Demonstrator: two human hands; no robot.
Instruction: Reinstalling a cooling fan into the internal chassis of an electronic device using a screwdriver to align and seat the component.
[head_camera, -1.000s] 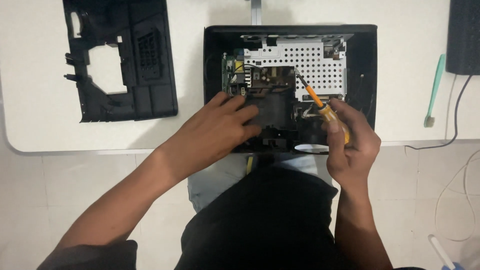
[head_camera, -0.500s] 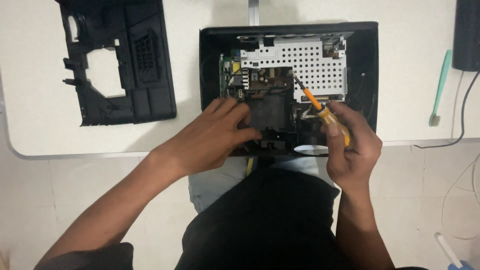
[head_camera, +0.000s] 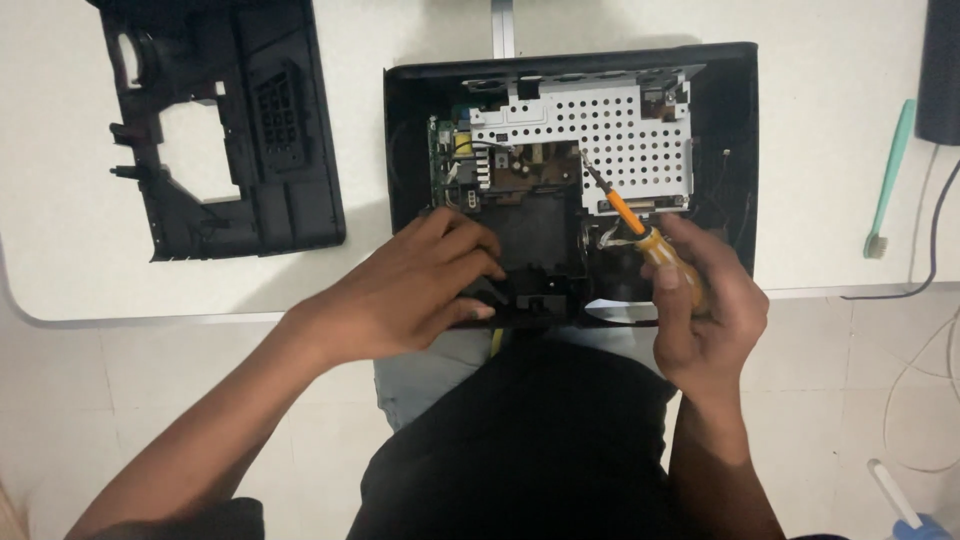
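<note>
Opened black device case (head_camera: 740, 130) at the desk's (head_camera: 420, 40) near edge, middle, with perforated metal shield (head_camera: 620, 130) and circuit board (head_camera: 470, 165) exposed inside. Left hand (head_camera: 420, 290) spread, fingers apart, pressing on the case's near left part; right hand (head_camera: 705, 310) clamped on an orange-handled screwdriver (head_camera: 640, 225), tip angled up-left onto the shield's edge. Removed black back cover (head_camera: 235, 130) toward the desk's left end, teal brush-like tool (head_camera: 890, 175) toward the right end.

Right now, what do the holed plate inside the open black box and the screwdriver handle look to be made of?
The holed plate looks like thin sheet metal: pale grey, dull sheen, rows of punched holes. The screwdriver handle, gripped in the right hand, looks like translucent amber plastic, smooth and glossy. The open black box appears to be matte moulded plastic.
</note>
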